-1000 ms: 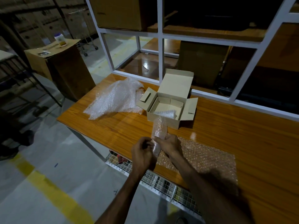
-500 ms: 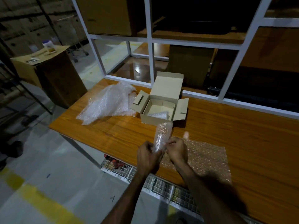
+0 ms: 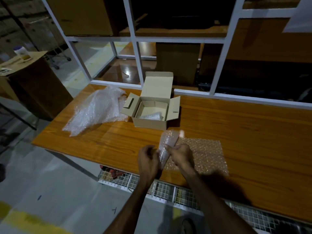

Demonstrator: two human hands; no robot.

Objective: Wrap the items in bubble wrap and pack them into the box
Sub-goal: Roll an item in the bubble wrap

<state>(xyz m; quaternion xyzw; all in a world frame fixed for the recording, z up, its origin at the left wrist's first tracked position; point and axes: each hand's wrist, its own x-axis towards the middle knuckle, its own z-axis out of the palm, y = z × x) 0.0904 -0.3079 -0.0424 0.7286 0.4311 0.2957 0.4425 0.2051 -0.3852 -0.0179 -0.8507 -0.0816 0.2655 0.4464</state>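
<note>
Gripping a slim bundle point(image 3: 166, 147) of bubble wrap between them, the left hand point(image 3: 147, 162) and right hand point(image 3: 181, 153) both close their fingers on its lower part, above the near edge of the wooden surface point(image 3: 236, 132); the bundle stands tilted, its upper end leaning toward the box point(image 3: 154, 107). What lies inside the bundle cannot be told, since the film is cloudy and the light is low. Likely risk: the wrap looks loosely rolled with no tape visible, so easing either grip could let it spring open or let the item slide out of the lower end, which hangs near the surface's edge over the floor. Beneath the right hand, a flat sheet point(image 3: 202, 156) of bubble wrap lies spread on the surface and could be dragged along by the wrist. Farther out, the small cardboard box stands with lid and side flaps open, one pale wrapped piece point(image 3: 150, 116) already inside. Left of the box, touching its flap, rests a crumpled heap point(image 3: 96, 110) of spare wrap.
</note>
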